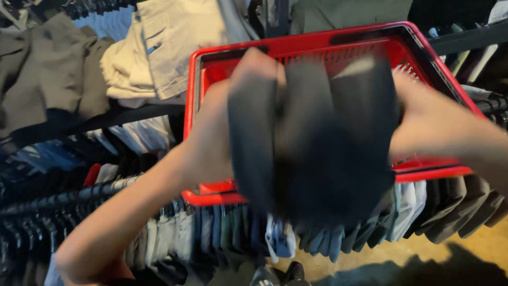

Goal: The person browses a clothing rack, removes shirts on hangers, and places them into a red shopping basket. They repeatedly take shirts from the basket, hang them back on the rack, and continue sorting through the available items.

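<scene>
Your left hand and right hand both pinch the dark grey folded cloth garment, held above the red plastic basket. The loose lower edge at six o'clock could slip outside the basket rim.

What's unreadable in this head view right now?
- Dark garment: motion-blurred, so its type is unclear.
- Red basket: its inside is hidden behind the garment.
- Left hand and right hand: fingertips are buried in the cloth, blurred.
- Hanging clothes: lower rack is dark, partly cut off.
</scene>
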